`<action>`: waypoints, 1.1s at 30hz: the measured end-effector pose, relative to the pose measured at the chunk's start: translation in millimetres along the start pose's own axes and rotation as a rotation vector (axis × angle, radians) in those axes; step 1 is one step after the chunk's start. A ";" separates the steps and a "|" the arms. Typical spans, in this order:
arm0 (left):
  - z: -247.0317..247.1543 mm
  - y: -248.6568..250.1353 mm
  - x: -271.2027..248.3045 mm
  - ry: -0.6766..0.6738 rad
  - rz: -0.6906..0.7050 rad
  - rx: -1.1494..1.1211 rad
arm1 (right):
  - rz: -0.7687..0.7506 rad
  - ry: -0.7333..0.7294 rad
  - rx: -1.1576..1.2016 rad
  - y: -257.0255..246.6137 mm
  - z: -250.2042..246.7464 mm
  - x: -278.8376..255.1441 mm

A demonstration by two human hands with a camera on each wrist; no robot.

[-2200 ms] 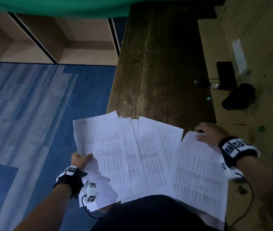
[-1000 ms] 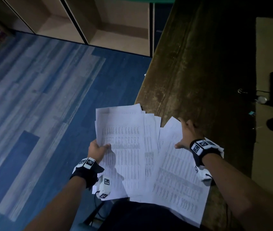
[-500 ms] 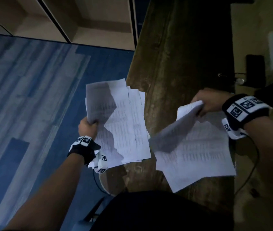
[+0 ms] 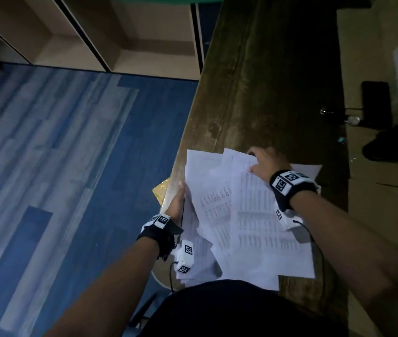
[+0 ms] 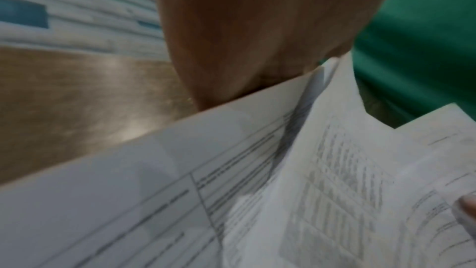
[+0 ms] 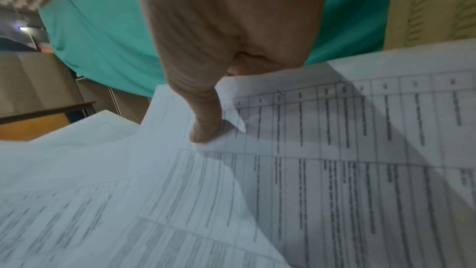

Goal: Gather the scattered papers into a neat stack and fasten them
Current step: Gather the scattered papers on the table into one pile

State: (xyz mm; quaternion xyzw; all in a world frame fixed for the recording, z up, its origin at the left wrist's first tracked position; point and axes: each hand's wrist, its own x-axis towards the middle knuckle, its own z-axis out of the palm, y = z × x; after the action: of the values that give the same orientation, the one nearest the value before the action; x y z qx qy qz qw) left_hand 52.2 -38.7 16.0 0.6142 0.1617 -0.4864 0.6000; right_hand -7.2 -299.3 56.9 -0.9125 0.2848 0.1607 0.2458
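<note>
At the near end of the dark wooden table (image 4: 261,76), the papers (image 4: 254,222) lie in a loose, fanned bundle of printed sheets, their corners out of line and their near edges hanging past the table's end toward the person's dark-clothed lap. The left hand (image 4: 176,201) grips the bundle along its left edge, thumb side up, right at the table's left rim; in the left wrist view the palm (image 5: 257,34) sits above the sheet edges, and the blur hides just how the fingers close. The right hand (image 4: 267,161) lies on the far right part of the papers, its fingers bent over the top edge of the upper sheets. The right wrist view shows its thumb (image 6: 203,125) pressed down on a page ruled into columns, with the other fingers tucked behind the sheet, so the sheet is pinched between them. The two hands are apart, one at each side of the bundle. Both wrists wear black bands with white tag-marked camera blocks.

Further along on the right, well apart from the papers, a binder clip (image 4: 327,111) sits at the table's right edge, near a flat black device (image 4: 375,103) and a dark rounded object (image 4: 394,143) resting on brown cardboard (image 4: 375,32). Blue-and-grey plank flooring (image 4: 59,154) fills the left side.
</note>
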 end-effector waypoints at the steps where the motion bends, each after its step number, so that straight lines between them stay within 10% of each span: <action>1: -3.1 -6.1 0.6 -0.047 -0.037 -0.063 | 0.003 0.012 0.005 0.4 3.4 -1.2; 7: 16.4 -27.9 0.2 0.026 0.110 0.375 | -0.061 -0.077 0.527 -0.1 17.7 -8.5; 11: 22.0 -22.1 3.7 0.060 0.173 0.470 | -0.075 0.315 0.528 31.5 13.4 -13.5; 14: 17.2 -16.4 6.3 0.088 0.200 0.493 | 0.325 0.526 0.513 73.9 21.9 -22.2; 19: 14.8 -14.5 2.2 0.083 0.145 0.338 | 0.766 0.219 0.407 109.5 70.4 -64.3; 25: 29.5 -22.4 -7.5 -0.051 0.068 0.326 | 0.524 0.174 0.380 64.1 100.7 -90.9; 33: 33.7 -29.0 4.6 0.106 0.152 0.521 | 0.243 0.071 0.484 44.2 104.5 -79.8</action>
State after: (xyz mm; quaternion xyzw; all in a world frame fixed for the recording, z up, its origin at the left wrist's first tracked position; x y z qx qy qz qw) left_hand 18.1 -64.0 2.1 0.7830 0.0158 -0.4323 0.4471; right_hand -112.4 -239.5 -10.8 -0.7915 0.4308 0.0844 0.4253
